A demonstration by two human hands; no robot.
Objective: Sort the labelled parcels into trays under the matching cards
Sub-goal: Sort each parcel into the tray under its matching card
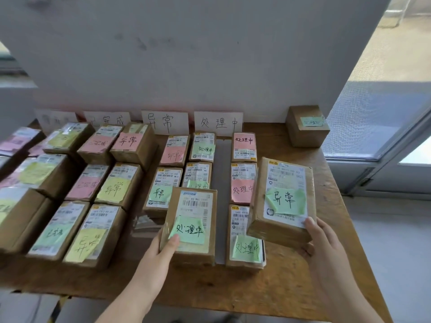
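My left hand [163, 252] grips the near left corner of a brown parcel with a green 处理中 note [191, 224], which stands in the column below the 处理中 card [218, 123]. My right hand [319, 243] holds a larger brown parcel with a green 异常 note [283, 201] by its near right corner, lifted and tilted above the table's right side. The 异常 card [164, 122] leans on the wall left of the 处理中 card. Rows of labelled parcels lie under the cards.
A lone small box [306, 127] with a green note sits at the back right corner. The wooden table [291, 287] ends close on the right, with a glass door beyond. Several parcels crowd the left half, some stacked. A white wall stands behind the cards.
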